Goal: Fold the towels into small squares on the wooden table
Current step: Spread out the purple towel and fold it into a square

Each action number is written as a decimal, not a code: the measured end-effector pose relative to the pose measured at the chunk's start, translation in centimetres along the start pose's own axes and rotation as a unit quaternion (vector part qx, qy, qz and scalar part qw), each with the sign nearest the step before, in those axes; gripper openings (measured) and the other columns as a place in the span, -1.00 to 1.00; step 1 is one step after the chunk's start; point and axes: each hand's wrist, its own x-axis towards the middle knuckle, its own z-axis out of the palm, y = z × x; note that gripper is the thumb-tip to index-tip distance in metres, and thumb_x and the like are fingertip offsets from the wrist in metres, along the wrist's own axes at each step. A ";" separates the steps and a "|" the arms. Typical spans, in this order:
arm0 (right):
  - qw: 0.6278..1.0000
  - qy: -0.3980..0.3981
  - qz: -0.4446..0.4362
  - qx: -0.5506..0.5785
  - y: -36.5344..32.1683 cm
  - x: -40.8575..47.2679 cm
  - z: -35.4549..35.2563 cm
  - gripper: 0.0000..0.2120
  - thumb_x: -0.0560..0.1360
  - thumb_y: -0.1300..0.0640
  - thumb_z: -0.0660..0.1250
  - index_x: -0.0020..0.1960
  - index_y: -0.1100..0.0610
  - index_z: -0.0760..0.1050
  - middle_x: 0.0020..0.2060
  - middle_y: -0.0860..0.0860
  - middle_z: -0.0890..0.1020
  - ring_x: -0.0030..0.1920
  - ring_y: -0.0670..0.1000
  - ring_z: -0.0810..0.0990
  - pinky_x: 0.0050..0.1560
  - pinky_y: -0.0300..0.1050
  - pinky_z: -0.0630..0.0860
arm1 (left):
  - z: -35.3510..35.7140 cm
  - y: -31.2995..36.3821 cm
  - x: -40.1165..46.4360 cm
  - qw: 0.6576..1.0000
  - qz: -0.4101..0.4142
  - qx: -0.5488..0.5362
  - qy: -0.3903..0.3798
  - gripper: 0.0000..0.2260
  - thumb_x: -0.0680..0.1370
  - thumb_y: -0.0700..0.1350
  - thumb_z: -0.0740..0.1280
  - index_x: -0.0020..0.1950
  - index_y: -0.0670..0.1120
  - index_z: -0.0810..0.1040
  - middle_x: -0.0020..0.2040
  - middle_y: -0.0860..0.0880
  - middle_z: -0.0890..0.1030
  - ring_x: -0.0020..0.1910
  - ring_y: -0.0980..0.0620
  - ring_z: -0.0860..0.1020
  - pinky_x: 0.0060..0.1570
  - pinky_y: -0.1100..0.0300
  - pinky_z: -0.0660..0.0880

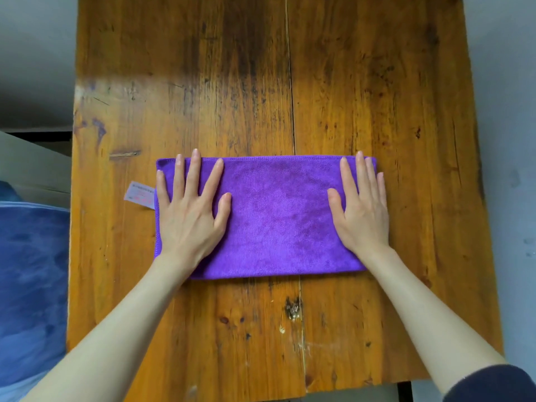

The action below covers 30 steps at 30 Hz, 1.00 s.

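A purple towel [278, 219] lies on the wooden table [261, 82] as a wide rectangle, its long sides running left to right. A white label [138, 195] sticks out at its left edge. My left hand [190, 210] presses flat on the towel's left end, fingers spread and straight. Over on the towel's right end, my right hand [361, 210] lies flat with its fingers close together and the fingertips at the far edge.
Blue fabric [32, 280] lies beside the table at the left. A pale box-like surface [34, 169] sits above it. The table's edges run close on both sides, with grey floor [510, 140] to the right.
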 end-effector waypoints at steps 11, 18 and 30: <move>0.999 0.001 0.001 -0.043 -3.1 -1.2 -1.1 -0.43 0.58 -0.14 -0.12 0.52 0.08 0.05 0.52 0.11 0.07 0.52 0.10 -0.03 0.47 0.19 -0.14 | -1.2 -0.3 -2.1 0.996 0.023 -0.082 -0.016 -0.53 0.57 0.02 0.03 0.47 -0.07 0.23 0.51 -0.19 0.13 0.51 -0.18 0.02 0.44 -0.18 -0.05; 0.992 -0.027 -0.119 -0.021 -10.5 -4.9 1.6 -0.49 0.57 -0.08 0.03 0.48 0.05 0.19 0.50 0.09 0.18 0.51 0.09 0.05 0.44 0.27 -0.04 | -3.0 -2.4 -7.2 0.963 -0.207 -0.161 0.060 -0.77 0.56 -0.14 0.26 0.18 -0.20 0.45 0.12 -0.22 0.45 0.11 -0.20 0.39 0.06 -0.04 0.33; 0.992 -0.035 -0.096 -0.071 -11.5 -5.2 2.8 -0.48 0.56 -0.10 0.03 0.49 0.01 0.16 0.50 0.07 0.19 0.51 0.11 0.07 0.43 0.26 0.02 | -3.9 -3.0 -5.3 0.932 -0.311 -0.182 -0.045 -0.77 0.50 -0.06 0.33 0.04 -0.18 0.53 0.07 -0.19 0.45 0.12 -0.21 0.38 0.08 -0.07 0.35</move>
